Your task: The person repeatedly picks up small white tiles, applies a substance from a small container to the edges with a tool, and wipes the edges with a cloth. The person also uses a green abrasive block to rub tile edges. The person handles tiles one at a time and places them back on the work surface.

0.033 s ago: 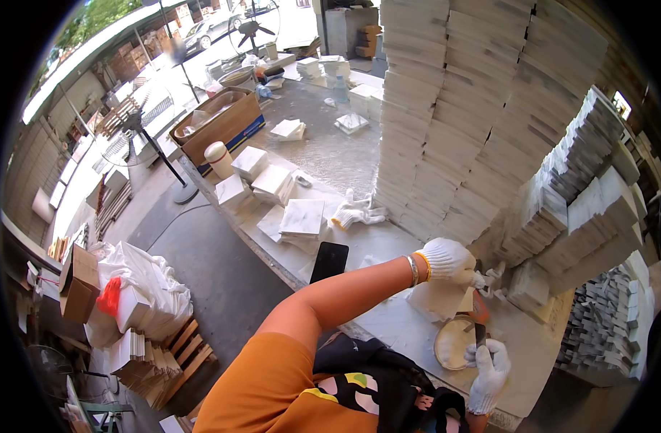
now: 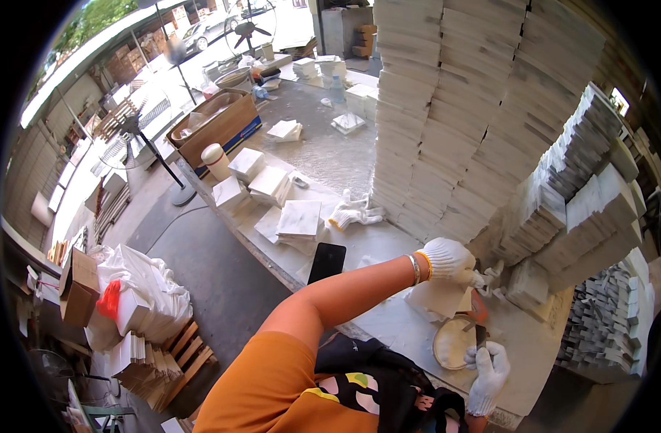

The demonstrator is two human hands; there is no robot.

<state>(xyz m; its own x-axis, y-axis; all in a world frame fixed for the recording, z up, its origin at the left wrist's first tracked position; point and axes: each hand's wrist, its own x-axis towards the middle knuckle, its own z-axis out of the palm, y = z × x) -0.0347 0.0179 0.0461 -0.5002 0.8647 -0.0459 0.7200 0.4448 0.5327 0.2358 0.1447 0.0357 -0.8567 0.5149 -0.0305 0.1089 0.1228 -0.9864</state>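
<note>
Hands well apart, both in white gloves. Right hand [image 2: 491, 372] clamped on a dark-bladed tool [image 2: 480, 335], at 4 o'clock of the bowl [image 2: 436, 349]; blade by the rim, pale paste inside the bowl. Left hand [image 2: 447, 258] at 12 o'clock of the bowl, fingers curled by the tile block [image 2: 433, 299]; can't tell if it grips anything. Tile block sits at 11 o'clock, near the bowl.

Around, from the bowl: orange-red object [image 2: 478, 307] at 1 o'clock, just beside; crumpled white item [image 2: 489, 280] behind it. Tall tile wall [image 2: 446, 130] blocks 12 o'clock; stepped tile stacks [image 2: 548, 220] block 1 to 2. Left forearm [image 2: 366, 281] crosses 9 to 11. Past it: phone [image 2: 327, 263] at 10, loose tiles [image 2: 299, 219] beyond, spare glove [image 2: 355, 212] at 11 near the wall's foot. White tub [image 2: 216, 162] and cardboard box [image 2: 219, 133] far off at 10.

Edges: tabletop [image 2: 527, 346] shows bare from the bowl toward its right edge at 3 o'clock; grey tile pile [image 2: 608, 325] beyond that edge. Near edge runs by the person's body at 6 to 7. Long left edge drops to grey floor [image 2: 179, 245] at 9 to 10, running out to the fan [image 2: 132, 126] and wrapped bundle [image 2: 154, 289].
</note>
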